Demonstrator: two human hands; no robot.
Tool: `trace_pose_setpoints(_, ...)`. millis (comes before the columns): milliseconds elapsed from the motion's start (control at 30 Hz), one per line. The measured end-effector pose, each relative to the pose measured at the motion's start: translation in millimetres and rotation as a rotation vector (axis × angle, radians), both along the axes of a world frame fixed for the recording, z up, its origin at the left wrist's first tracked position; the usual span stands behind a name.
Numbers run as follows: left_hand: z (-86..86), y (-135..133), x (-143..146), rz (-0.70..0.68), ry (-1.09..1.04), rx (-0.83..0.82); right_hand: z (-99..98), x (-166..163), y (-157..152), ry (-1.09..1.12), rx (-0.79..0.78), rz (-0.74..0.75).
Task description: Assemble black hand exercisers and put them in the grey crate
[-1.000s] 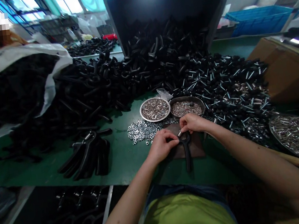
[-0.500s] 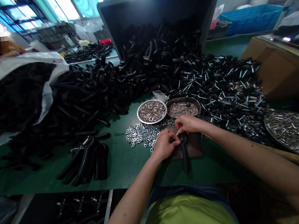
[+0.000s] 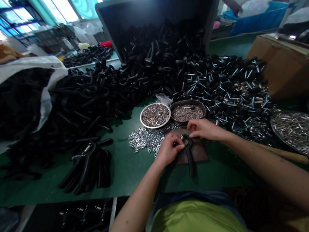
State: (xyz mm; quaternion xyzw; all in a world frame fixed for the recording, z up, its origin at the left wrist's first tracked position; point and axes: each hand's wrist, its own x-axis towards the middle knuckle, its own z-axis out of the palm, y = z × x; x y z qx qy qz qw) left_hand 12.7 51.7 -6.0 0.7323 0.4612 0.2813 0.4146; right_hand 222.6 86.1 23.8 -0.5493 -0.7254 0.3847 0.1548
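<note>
A black ring-shaped clamp with a long handle [image 3: 190, 162] lies on a brown square pad [image 3: 201, 152], its handle pointing toward me. My left hand [image 3: 169, 149] is closed at the left side of the ring, its fingertips gripping the clamp there. A small silvery piece shows at the top of the ring. My right hand [image 3: 203, 129] is just right of the ring, apart from it, thumb and fingers pinched together; what they hold, if anything, is hidden. Beyond the pad stand a round dish of metal pins and rings [image 3: 155, 116] and a dark tray of small metal parts [image 3: 187, 113].
Loose nuts [image 3: 143, 139] lie left of the pad. Several clamps [image 3: 90, 168] are stacked at left. Black knob bolts [image 3: 231, 85] heap at right, near a wooden-handled tool [image 3: 284, 153] and a pin basin [image 3: 304, 132]. A person's arm [image 3: 230, 1] reaches over a blue crate [image 3: 260, 20].
My right hand has drawn back to the right from the ring, which now shows more fully. My left hand stays at the clamp. Another person's arm and a plastic bag have appeared at the blue crate.
</note>
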Motion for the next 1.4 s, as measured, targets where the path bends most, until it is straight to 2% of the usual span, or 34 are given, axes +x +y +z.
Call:
trace_pose_setpoints(133,0.7,2.0,-0.7,-0.041,0.000,0.012,3.2,17.0,-9.5,-0.029,0.052,-0.094)
trace_pose_setpoints(267,0.0,2.1,-1.5,-0.058,-0.017,0.023,-3.1,8.8,-5.7,-0.052,0.111,-0.092)
trace_pose_setpoints(433,0.7,0.4,-3.4,-0.091,-0.010,0.044,-7.8,-17.3,6.8,-0.075,0.195,-0.016)
trace_pose_setpoints(600,0.4,-0.2,-4.1,-0.099,-0.024,0.033,-4.1,-32.6,12.2,-0.100,0.185,0.053)
trace_pose_setpoints(733,0.4,-0.6,-6.0,-0.109,-0.021,0.019,-5.1,-32.2,12.9,-0.108,0.133,0.069)
trace_pose_setpoints(900,4.4,-1.5,-6.9,-0.102,0.019,-0.015,-15.5,-27.7,17.7,-0.109,0.071,0.134)
trace_pose_setpoints(1200,3.9,-1.1,0.3,-0.004,0.065,-0.084,-17.4,-32.8,39.0,-0.152,0.207,0.393)
trace_pose_setpoints(1300,2.8,0.1,-0.4,-0.012,0.062,-0.092,-18.0,-32.9,38.0,-0.153,0.236,0.430)
trace_pose_setpoints(1400,2.4,-3.5,-1.0,-0.011,0.088,-0.020,-15.6,-31.5,32.4,-0.152,0.264,0.410)
